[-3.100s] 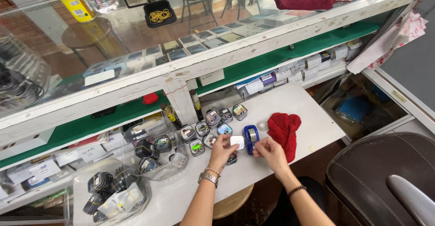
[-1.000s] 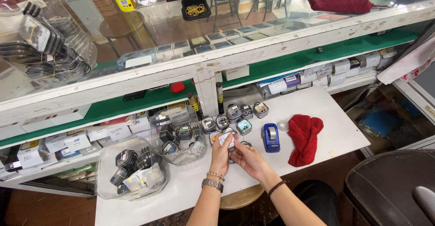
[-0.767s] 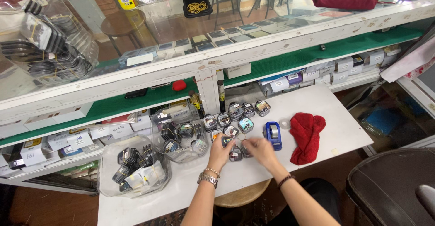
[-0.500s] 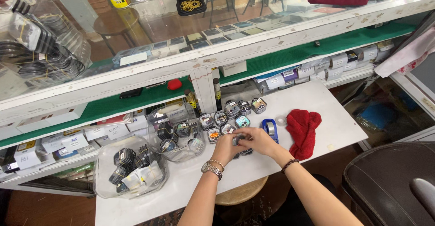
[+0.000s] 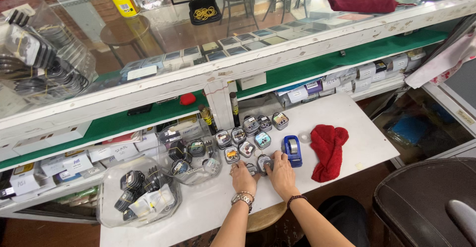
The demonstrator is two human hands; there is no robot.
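On the white counter (image 5: 347, 123), both hands have closed in: left hand (image 5: 243, 176) and right hand (image 5: 281, 173) now pinch one small round case (image 5: 264, 162) together, beside the blue tape dispenser (image 5: 292, 151).

White counter (image 5: 367, 143): tins (image 5: 246, 138) ahead of hands, tape dispenser (image 5: 292, 150) and red cloth (image 5: 327, 150) right, tubs (image 5: 141, 192) left.

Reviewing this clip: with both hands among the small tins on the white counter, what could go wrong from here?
The left hand and right hand work in a tight cluster of small round tins; a nudge could scatter neighbours. The blue tape dispenser sits right beside the right hand and might get pushed toward the red cloth.
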